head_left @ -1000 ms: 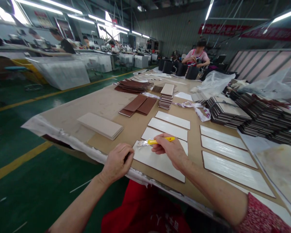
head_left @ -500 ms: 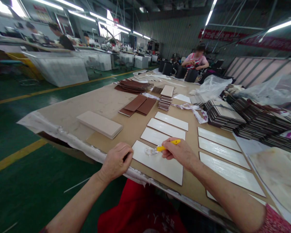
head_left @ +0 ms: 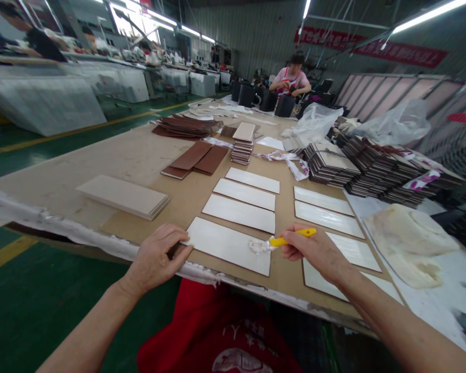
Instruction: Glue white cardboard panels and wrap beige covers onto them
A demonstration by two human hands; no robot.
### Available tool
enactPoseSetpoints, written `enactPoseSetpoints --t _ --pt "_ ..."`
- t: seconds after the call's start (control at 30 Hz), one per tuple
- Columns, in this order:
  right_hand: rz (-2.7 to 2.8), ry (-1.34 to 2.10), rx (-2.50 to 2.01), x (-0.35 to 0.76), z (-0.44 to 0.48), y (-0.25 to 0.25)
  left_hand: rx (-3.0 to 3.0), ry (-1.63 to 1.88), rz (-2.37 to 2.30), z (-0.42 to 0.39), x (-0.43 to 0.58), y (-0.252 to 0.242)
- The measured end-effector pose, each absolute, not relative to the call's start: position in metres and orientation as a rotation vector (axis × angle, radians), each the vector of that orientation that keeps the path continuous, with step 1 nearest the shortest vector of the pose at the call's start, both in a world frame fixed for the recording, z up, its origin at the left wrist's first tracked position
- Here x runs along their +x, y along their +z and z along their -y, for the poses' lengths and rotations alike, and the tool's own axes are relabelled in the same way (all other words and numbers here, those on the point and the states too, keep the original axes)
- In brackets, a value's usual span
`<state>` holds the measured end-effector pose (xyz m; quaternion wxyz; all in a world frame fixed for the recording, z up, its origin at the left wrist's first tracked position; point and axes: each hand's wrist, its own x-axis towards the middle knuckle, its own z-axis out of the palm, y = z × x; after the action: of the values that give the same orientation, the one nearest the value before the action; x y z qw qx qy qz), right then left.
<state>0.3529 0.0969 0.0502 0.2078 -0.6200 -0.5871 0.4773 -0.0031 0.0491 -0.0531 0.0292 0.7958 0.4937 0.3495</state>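
In my right hand (head_left: 303, 244) is a yellow-handled brush (head_left: 293, 238), its bristles coated with white paste. The bristles touch the right part of the nearest white rectangular panel (head_left: 227, 244), which has a thin dark edge. My left hand (head_left: 161, 256) pinches this panel's left corner at the table's front edge. Behind it, several similar white panels (head_left: 238, 213) lie in a column. A second column of glossy white panels (head_left: 328, 219) lies to the right, partly hidden by my right forearm.
A beige board stack (head_left: 123, 196) lies left, with brown pieces (head_left: 196, 158) and a small panel stack (head_left: 243, 142) farther back. Tied dark-edged stacks (head_left: 330, 165) and a stained cloth (head_left: 409, 243) are at right. Across the table (head_left: 81, 160) a person (head_left: 291, 82) works.
The brush in my right hand has moved from the left part of the nearest panel towards its right end. My left hand stays at the panel's left corner. The view has swung right.
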Motion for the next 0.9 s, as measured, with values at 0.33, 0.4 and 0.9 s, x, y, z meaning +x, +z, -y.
enactPoseSetpoints --t 0.33,0.4,0.9 --pt "1.427 1.297 -1.666 0.371 -0.088 0.064 2.413 1.125 -1.531 -0.051 -0.002 -0.053" --pt "1.317 1.353 -1.558 0.36 -0.09 0.065 2.406 1.133 -1.535 -0.051 -0.002 -0.053" --pt "1.427 1.62 -1.284 0.223 -0.105 0.035 2.33 1.206 -1.56 -0.045 -0.01 -0.055"
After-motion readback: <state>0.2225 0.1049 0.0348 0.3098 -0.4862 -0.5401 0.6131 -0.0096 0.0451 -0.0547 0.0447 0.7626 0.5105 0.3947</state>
